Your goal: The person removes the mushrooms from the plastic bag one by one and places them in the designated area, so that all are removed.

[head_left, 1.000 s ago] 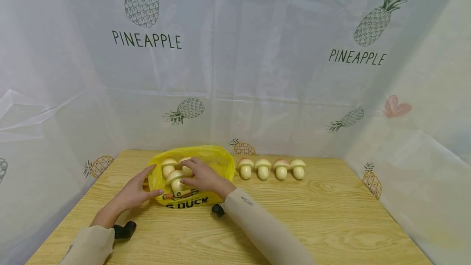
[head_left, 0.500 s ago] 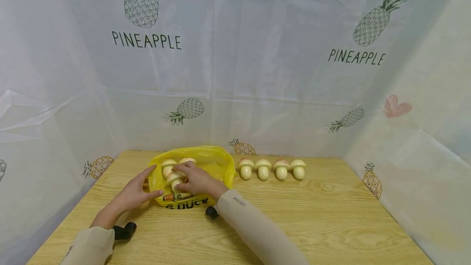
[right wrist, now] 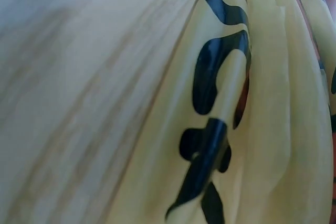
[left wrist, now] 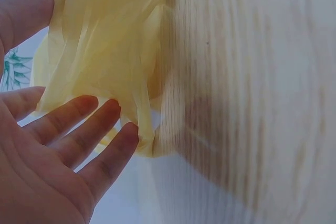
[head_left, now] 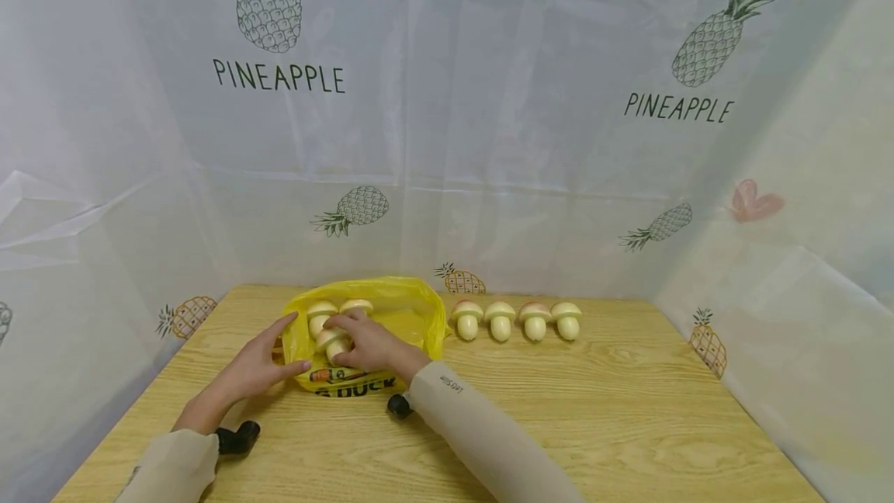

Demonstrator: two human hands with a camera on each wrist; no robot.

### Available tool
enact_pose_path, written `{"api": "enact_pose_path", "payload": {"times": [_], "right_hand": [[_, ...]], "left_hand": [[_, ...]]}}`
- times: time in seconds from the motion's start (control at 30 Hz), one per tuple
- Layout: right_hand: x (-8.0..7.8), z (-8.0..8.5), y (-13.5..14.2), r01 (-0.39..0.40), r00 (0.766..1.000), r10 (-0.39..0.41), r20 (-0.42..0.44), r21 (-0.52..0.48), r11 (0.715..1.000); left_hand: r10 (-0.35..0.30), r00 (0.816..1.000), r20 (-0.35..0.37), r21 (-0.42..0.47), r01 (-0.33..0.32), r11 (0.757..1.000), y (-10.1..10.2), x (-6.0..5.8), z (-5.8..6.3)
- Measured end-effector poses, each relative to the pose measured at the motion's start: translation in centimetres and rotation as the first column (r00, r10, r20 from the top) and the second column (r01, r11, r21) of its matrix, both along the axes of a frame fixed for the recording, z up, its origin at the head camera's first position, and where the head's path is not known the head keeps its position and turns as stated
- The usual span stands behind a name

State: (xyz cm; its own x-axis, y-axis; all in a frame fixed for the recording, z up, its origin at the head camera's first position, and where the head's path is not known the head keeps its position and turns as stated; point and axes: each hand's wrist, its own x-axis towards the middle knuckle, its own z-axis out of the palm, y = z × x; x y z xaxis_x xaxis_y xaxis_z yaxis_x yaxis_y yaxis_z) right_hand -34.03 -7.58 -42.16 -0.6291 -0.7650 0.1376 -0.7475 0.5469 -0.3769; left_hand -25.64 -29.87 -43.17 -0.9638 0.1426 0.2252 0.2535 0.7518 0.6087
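A yellow plastic bag (head_left: 419,317) with black lettering lies with its mouth wide on the table. Inside it, at the left, are a back-left mushroom (head_left: 320,309), a back-right mushroom (head_left: 357,305) and a front mushroom (head_left: 328,340), all pale and glossy with rounded caps. My right hand (head_left: 370,344) reaches into the bag, index finger and thumb on either side of the front mushroom. At the bag's left rim my left hand (head_left: 254,363) is spread; in the left wrist view its straight fingers (left wrist: 86,132) touch the yellow plastic. The right wrist view shows only the bag's printed front and the table.
To the right of the bag, several similar mushrooms (head_left: 500,322) stand in a row near the back of the wooden table (head_left: 559,402). A white curtain printed with pineapples (head_left: 489,138) hangs behind and along the sides. Black wrist-worn devices (head_left: 239,438) sit below both hands.
My right hand has shifted left from the back-right mushroom to the front one and closed in around it, uncovering the back-right cap. My left hand stays at the bag's rim.
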Motion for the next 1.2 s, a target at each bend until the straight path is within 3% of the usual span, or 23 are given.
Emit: {"api": "enact_pose_path", "payload": {"times": [0.73,1.0,1.2], "right_hand": [[0.5,0.4,0.0,0.018,1.0,-0.018,0.017,-0.014,1.0],[0.7,0.9,0.4,0.037,0.998,-0.032,0.058,-0.082,0.996],[0.9,1.6,0.8,0.011,0.996,0.001,0.087,-0.139,0.99]], "left_hand": [[-0.002,1.0,-0.012,-0.001,0.002,1.0,0.1,0.1,0.2],[-0.009,1.0,-0.01,0.005,0.009,1.0,0.1,0.1,0.3],[-0.007,1.0,-0.005,0.01,0.007,1.0,0.1,0.2,0.3]]}}
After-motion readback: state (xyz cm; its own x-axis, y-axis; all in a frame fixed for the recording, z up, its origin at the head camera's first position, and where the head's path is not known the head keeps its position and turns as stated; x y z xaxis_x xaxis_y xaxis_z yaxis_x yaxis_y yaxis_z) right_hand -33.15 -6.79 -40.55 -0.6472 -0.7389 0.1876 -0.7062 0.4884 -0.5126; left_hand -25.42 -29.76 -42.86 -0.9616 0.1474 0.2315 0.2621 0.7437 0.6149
